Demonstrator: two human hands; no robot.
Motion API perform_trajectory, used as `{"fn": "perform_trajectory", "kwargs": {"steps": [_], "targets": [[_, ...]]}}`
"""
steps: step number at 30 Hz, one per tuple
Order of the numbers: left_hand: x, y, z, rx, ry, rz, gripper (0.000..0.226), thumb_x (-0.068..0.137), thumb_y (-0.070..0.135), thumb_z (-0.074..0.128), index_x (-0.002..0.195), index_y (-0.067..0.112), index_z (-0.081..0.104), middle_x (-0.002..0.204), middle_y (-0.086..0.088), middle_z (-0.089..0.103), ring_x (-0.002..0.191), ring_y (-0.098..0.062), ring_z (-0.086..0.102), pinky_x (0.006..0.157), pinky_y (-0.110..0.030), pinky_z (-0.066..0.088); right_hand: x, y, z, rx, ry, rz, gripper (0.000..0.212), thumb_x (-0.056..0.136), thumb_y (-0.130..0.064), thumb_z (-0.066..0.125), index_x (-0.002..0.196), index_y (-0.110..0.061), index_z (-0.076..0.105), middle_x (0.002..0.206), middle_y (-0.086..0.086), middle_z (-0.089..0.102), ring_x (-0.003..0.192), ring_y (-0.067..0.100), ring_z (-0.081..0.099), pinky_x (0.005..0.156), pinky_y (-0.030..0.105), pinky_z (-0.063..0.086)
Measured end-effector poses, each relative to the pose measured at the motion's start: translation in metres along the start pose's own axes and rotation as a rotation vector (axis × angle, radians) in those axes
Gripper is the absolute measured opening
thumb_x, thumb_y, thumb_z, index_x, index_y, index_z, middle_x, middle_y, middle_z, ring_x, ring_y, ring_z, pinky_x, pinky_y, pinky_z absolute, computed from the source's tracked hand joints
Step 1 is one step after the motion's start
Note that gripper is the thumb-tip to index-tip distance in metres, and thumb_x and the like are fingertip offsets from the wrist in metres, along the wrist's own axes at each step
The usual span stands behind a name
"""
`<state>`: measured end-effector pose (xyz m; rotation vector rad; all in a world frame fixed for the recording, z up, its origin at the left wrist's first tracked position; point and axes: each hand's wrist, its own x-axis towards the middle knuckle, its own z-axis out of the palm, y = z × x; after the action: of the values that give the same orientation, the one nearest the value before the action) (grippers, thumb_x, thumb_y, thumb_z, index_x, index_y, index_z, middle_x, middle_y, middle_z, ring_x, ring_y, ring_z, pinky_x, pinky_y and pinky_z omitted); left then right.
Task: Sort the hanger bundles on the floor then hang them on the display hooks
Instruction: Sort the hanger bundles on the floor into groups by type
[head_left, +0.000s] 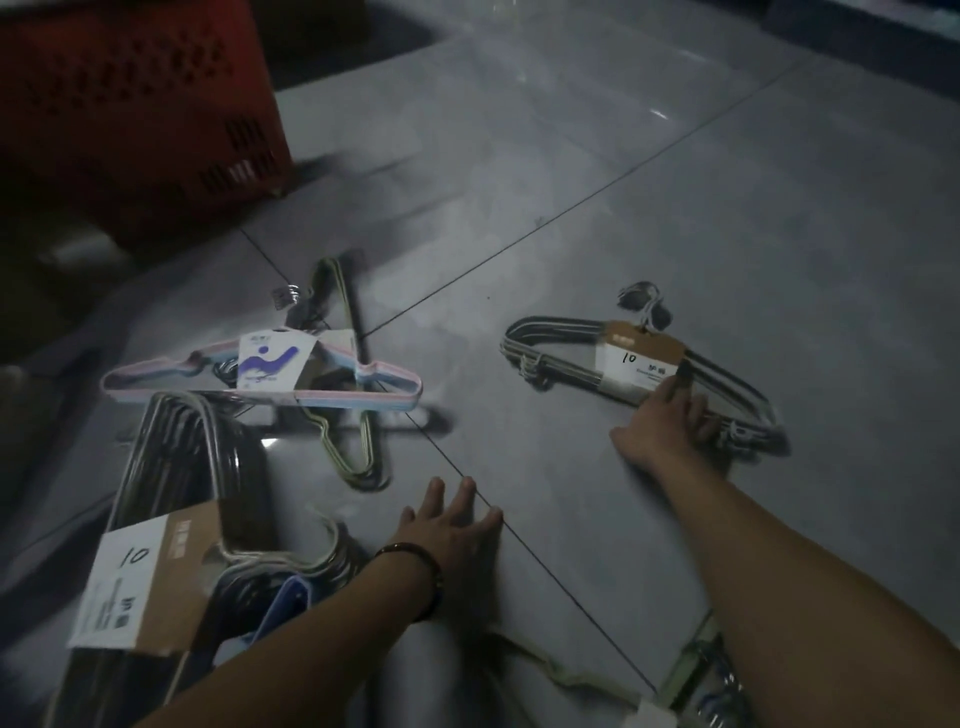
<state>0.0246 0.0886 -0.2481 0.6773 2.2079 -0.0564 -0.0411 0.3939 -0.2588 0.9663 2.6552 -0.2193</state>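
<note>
- Head view: A person crouched over a grey tiled floor (675, 182) is at the sorting step. The right hand (667, 423) reaches forward to a bundle of dark-and-pale striped hangers (561, 340) banded by a brown card label marked "10". The hangers lie flat on the floor, well apart from the others.
- The right grip is clenched on that bundle, with the fingers curled over its lower bars beside the label.
- The left hand (449, 519) is released. It lies flat on the tile with fingers spread, apparently as a prop, and a dark beaded bracelet (415, 577) circles the wrist.
- To the left, a pastel pink-and-blue hanger bundle (374, 379) with a white-and-purple label lies across a yellow-green wire hanger bundle (353, 457).
- Nearer the camera, a larger dark hanger bundle (171, 457) carries the same kind of brown "10" label as the bundle under the right hand.
- The next move is probably to bring the held bundle beside its match, which means lifting it clear of the floor without snagging any hooks.
- A red perforated plastic basket (130, 104) stands at the back left, blurred.
- No display hooks are in view. More hangers at the lower right edge (701, 675) are cut off. The low light and blur make the label print unreadable, and the hangers cannot be counted.
</note>
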Motion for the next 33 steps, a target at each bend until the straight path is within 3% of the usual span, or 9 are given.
{"fn": "perform_trajectory", "kwargs": {"steps": [4,6,9,11,13,18,23,27,33], "targets": [[-0.003,0.002,-0.006,0.002,0.003,-0.008,0.076,0.106,0.022,0.048,0.163,0.045,0.002,0.171,-0.001,-0.025,0.155,-0.041,-0.024,0.125,-0.065,0.006,-0.005,-0.002,0.011,0.097,0.057,-0.033,0.118,0.081,-0.047,0.078,0.160,-0.007,0.000,0.154,0.025,0.038,0.136,0.042,0.043,0.113,0.053,0.038],[-0.004,0.003,-0.010,0.021,-0.031,-0.026,0.074,0.106,0.024,0.047,0.163,0.045,0.004,0.171,-0.001,-0.023,0.155,-0.042,-0.022,0.125,-0.065,0.009,-0.022,-0.006,0.027,0.157,0.015,-0.071,0.120,0.084,-0.038,0.081,0.160,-0.017,-0.010,0.155,0.025,0.037,0.135,0.041,0.048,0.107,0.055,0.048],[-0.014,0.010,-0.029,-0.038,-0.087,-0.033,0.068,0.106,0.030,0.050,0.164,0.038,0.016,0.173,-0.007,-0.010,0.157,-0.044,-0.006,0.126,-0.059,0.018,-0.051,-0.010,0.042,0.104,0.035,-0.096,0.111,0.096,-0.036,0.069,0.160,-0.025,-0.021,0.162,0.026,0.021,0.141,0.038,0.039,0.111,0.052,0.046],[-0.021,0.017,-0.042,-0.153,-0.060,-0.015,0.059,0.105,0.036,0.055,0.160,0.027,0.035,0.169,-0.011,0.023,0.154,-0.038,0.025,0.123,-0.046,0.029,-0.060,-0.011,0.039,0.092,0.032,-0.103,0.104,0.099,-0.035,0.064,0.162,-0.026,-0.019,0.162,0.029,0.022,0.142,0.043,0.037,0.111,0.054,0.044],[-0.041,0.018,-0.051,-0.258,0.037,0.031,0.053,0.102,0.043,0.059,0.151,0.025,0.051,0.155,-0.010,0.049,0.143,-0.031,0.045,0.115,-0.036,0.038,-0.071,-0.014,0.022,0.042,0.049,-0.130,0.096,0.098,-0.036,0.063,0.164,-0.032,-0.007,0.161,0.031,0.025,0.143,0.046,0.036,0.110,0.057,0.045],[-0.109,-0.007,-0.075,-0.451,0.236,0.161,0.033,0.101,0.032,0.062,0.132,0.025,0.070,0.133,-0.002,0.069,0.119,-0.020,0.065,0.101,-0.028,0.050,-0.101,-0.035,-0.043,0.296,0.202,-0.347,0.082,0.086,-0.031,0.072,0.158,-0.032,0.033,0.146,0.016,0.055,0.128,0.040,0.057,0.098,0.043,0.053],[-0.169,-0.068,-0.099,-0.874,0.174,0.095,0.028,0.105,0.023,0.059,0.130,0.015,0.067,0.127,-0.012,0.071,0.104,-0.029,0.072,0.077,-0.037,0.059,-0.167,-0.083,-0.099,0.761,0.306,-0.388,0.078,0.075,-0.035,0.089,0.146,-0.028,0.056,0.124,0.004,0.072,0.105,0.031,0.070,0.087,0.037,0.056],[-0.215,-0.135,-0.116,-1.069,0.211,0.002,0.030,0.104,0.026,0.060,0.132,0.017,0.066,0.124,-0.010,0.074,0.104,-0.033,0.073,0.083,-0.040,0.060,-0.222,-0.140,-0.131,0.956,0.273,-0.508,0.054,0.072,-0.044,0.087,0.122,-0.034,0.069,0.096,-0.006,0.074,0.081,0.019,0.071,0.072,0.038,0.061],[-0.259,-0.206,-0.133,-1.626,0.399,-0.144,0.020,0.106,0.026,0.056,0.119,0.012,0.062,0.108,-0.012,0.065,0.102,-0.038,0.065,0.076,-0.043,0.054,-0.285,-0.236,-0.153,1.248,-0.152,-0.549,0.015,0.081,-0.022,0.084,0.091,-0.015,0.075,0.050,0.001,0.048,0.038,0.016,0.038,0.042,0.022,0.036]]}}
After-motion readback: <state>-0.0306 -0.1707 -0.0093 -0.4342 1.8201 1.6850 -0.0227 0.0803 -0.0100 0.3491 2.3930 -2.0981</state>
